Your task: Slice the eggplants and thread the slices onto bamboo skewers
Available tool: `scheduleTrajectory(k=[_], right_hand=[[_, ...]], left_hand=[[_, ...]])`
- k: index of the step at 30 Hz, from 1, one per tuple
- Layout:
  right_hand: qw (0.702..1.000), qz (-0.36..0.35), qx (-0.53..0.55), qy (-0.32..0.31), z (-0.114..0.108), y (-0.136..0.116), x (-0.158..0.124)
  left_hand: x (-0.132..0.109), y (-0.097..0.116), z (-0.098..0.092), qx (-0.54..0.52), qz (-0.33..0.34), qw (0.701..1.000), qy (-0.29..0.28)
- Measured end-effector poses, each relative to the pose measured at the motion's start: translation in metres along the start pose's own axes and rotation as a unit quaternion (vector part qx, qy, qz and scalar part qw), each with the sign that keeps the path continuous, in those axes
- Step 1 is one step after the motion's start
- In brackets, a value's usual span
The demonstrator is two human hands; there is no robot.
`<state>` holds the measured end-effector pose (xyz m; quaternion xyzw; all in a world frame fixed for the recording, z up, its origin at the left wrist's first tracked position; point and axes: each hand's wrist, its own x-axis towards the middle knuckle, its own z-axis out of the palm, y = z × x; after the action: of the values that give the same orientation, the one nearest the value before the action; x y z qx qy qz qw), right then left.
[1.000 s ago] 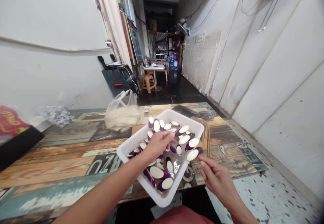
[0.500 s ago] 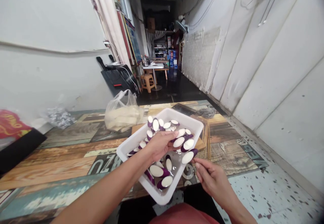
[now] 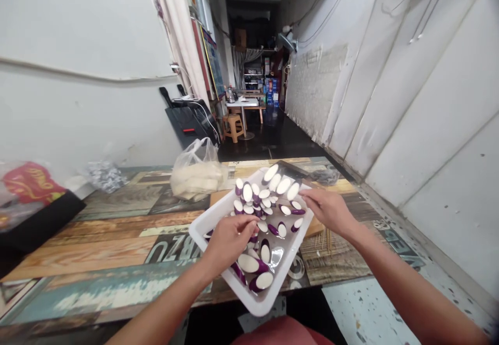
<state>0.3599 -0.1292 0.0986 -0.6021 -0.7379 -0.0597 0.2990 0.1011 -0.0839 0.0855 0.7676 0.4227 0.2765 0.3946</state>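
A white plastic tray (image 3: 249,303) stands at the table's front edge, with some liquid and many purple-skinned, white-faced slices in it. My right hand (image 3: 325,207) is closed at the tray's right corner, pinching the end of a row of slices (image 3: 284,185) that seem joined on a skewer, held over the far side. Over the middle of the tray is my left hand (image 3: 234,236), its fingers pressed together; whatever they hold, if anything, is too small to make out. Larger slices (image 3: 249,263) lie in the near part of the tray.
A clear plastic bag (image 3: 198,176) with pale contents is left of the tray. Thin wooden sticks (image 3: 322,243) lie to its right. Behind it are a dark flat object and a grey crumpled bag (image 3: 325,176). A black box (image 3: 50,217) holding a red package is far left.
My right hand has moved up and away with the row of slices, now over the far side. My left hand has let go of the slices and drawn back toward the tray's middle.
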Motion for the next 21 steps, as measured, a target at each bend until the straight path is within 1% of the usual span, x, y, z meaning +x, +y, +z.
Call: scheduleTrajectory(k=[2, 5, 8, 13, 17, 21], right_hand=[[1.0, -0.024, -0.004, -0.013, 0.01, 0.006, 0.018], [0.998, -0.044, 0.009, -0.038, 0.021, 0.007, 0.035], [0.996, -0.054, 0.017, -0.068, 0.027, 0.002, 0.044], [0.993, -0.052, 0.011, -0.103, 0.035, 0.0, 0.055], [0.993, -0.03, -0.022, -0.11, 0.046, 0.004, 0.064], [0.992, 0.028, -0.071, -0.096, 0.053, 0.003, 0.06]], left_hand=[[-0.002, -0.004, 0.002, -0.007, -0.015, 1.0, -0.013], [0.0, -0.005, 0.004, -0.033, -0.029, 0.998, -0.044], [0.002, -0.004, 0.005, -0.048, -0.027, 0.996, -0.071], [0.004, -0.005, 0.005, -0.033, -0.02, 0.995, -0.091], [0.002, -0.006, 0.006, -0.001, -0.007, 0.995, -0.098], [0.001, -0.006, 0.005, 0.026, 0.0, 0.996, -0.081]])
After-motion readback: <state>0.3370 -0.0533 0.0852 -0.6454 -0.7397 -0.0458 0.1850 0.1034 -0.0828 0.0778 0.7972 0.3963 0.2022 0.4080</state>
